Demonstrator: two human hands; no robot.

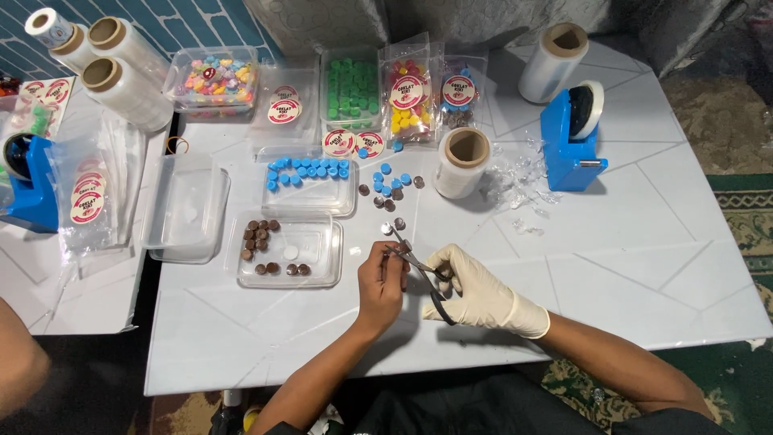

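My right hand [475, 290], in a white glove, grips black-handled scissors [423, 274] whose blades point up and left. My bare left hand [381, 278] pinches a small wrapped piece at the scissor tips, just right of a clear tray [322, 270] holding several brown round candies [259, 236]. Behind it, a second clear tray [310, 196] holds several blue round candies [308, 169]. More blue and brown pieces [389, 187] lie loose on the white table [612, 266] above my hands.
A wrap roll [461, 163] stands by a blue tape dispenser [570, 138] and clear wrap scraps [519, 181]. Trays of green [351, 89] and mixed candies [213, 80], bags, stickers and empty trays [185, 209] line the back and left. Another person's arm [16, 362] is at lower left.
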